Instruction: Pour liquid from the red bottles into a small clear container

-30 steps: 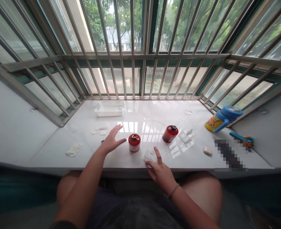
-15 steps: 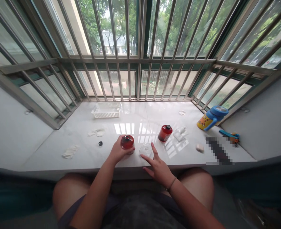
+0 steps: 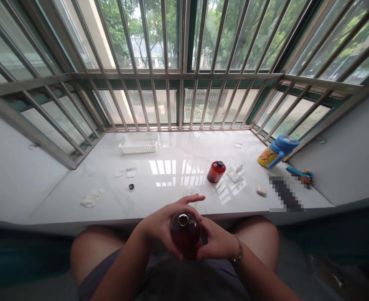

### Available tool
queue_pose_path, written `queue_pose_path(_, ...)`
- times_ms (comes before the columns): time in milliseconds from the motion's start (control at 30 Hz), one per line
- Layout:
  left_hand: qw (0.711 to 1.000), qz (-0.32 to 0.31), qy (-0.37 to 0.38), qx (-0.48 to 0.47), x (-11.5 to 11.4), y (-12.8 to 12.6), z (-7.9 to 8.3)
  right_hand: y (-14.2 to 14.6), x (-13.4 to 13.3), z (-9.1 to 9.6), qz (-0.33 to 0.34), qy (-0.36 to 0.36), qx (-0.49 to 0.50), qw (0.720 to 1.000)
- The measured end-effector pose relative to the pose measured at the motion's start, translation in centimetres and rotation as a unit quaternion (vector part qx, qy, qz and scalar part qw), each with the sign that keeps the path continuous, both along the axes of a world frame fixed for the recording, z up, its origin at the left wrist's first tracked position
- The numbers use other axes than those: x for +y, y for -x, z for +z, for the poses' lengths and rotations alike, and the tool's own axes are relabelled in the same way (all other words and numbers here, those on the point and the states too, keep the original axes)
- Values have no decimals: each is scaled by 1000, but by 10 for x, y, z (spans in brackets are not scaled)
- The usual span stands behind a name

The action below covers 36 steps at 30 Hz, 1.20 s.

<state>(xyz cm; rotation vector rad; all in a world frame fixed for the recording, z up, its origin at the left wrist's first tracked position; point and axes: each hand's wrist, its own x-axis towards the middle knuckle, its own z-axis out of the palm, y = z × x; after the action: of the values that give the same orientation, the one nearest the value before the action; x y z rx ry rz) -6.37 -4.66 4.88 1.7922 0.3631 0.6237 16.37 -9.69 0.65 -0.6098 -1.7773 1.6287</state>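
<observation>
The red bottle (image 3: 186, 234) is gripped in both hands, off the sill, over the lap and just short of the sill's front edge. Upright, neck toward the camera, mouth ring showing, no cap on it. Left hand (image 3: 159, 225) closed around its left side, fingers (image 3: 187, 200) reaching over the shoulder. Right hand (image 3: 217, 242) closed around its right side, bracelet (image 3: 238, 254) on the wrist.

Just past the hands on the white stone sill (image 3: 159, 205): a clear plastic piece (image 3: 192, 191), partly hidden. Ahead right: a second red bottle (image 3: 216, 172), upright, black cap on, then clear packaging (image 3: 236, 172). Ahead left: a small black cap (image 3: 131, 187), white pads (image 3: 92, 198), and a white plastic basket (image 3: 138, 143) by the window bars (image 3: 134, 100). Far right: a blue-and-yellow cup (image 3: 278, 150), a small white lump (image 3: 261, 190), and a blue tool (image 3: 299, 172).
</observation>
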Motion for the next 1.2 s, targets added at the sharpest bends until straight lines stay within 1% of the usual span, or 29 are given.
queue_pose_path(33, 1000, -20, 1, -4, -1, -5, 3, 0, -1, 5, 23, 25, 15, 999)
queue_pose_path(100, 998, -56, 0, -12, -1, -12, 5, 0, -4, 9, 46, 52, 37, 997)
queue_pose_path(167, 997, -74, 1, -15, 1, -15, 0, 0, -10, 8, 32, 62, 54, 996)
queue_pose_path(233, 997, -66, 14, -24, 6, -16, -14, 1, -17, 2, -37, 71, 67, 994)
queue_pose_path(300, 997, -33, 46, -50, 12, -15, -36, 1, -23, -6, -137, 74, 59, 986)
queue_pose_path(333, 995, -2, 68, -67, 15, -15, -48, 0, -25, -10, -185, 71, 44, 979)
queue_pose_path(367, 992, 42, 87, -83, 17, -15, -60, -1, -27, -14, -227, 65, 26, 971)
queue_pose_path(433, 977, 164, 99, -95, 22, -16, -82, -6, -29, -21, -291, 51, -10, 955)
queue_pose_path(500, 955, 283, 71, -60, 26, -17, -98, -13, -29, -28, -337, 38, -34, 940)
queue_pose_path(533, 945, 323, 49, -27, 28, -17, -104, -17, -28, -32, -350, 31, -43, 935)
queue_pose_path(567, 938, 346, 29, 11, 29, -17, -108, -22, -26, -36, -358, 25, -52, 932)
queue_pose_path(600, 934, 354, 11, 49, 31, -18, -112, -27, -23, -40, -361, 19, -60, 930)
queue_pose_path(700, 935, 328, -37, 131, 38, -19, -116, -46, -10, -55, -356, 0, -67, 932)
queue_pose_path(767, 937, 306, -62, 160, 44, -21, -117, -61, 3, -65, -359, -17, -67, 931)
queue_pose_path(833, 938, 289, -69, 179, 52, -22, -119, -75, 16, -73, -365, -17, -67, 929)
queue_pose_path(933, 943, 264, -58, 196, 63, -23, -122, -93, 35, -82, -377, 5, -67, 924)
queue_pose_path(1000, 947, 249, -48, 199, 69, -23, -125, -100, 45, -87, -381, 25, -61, 922)
queue_pose_path(1100, 948, 245, -33, 201, 73, -24, -130, -103, 54, -97, -387, 61, -32, 919)
queue_pose_path(1200, 945, 255, -17, 205, 71, -28, -133, -103, 56, -109, -385, 103, -1, 917)
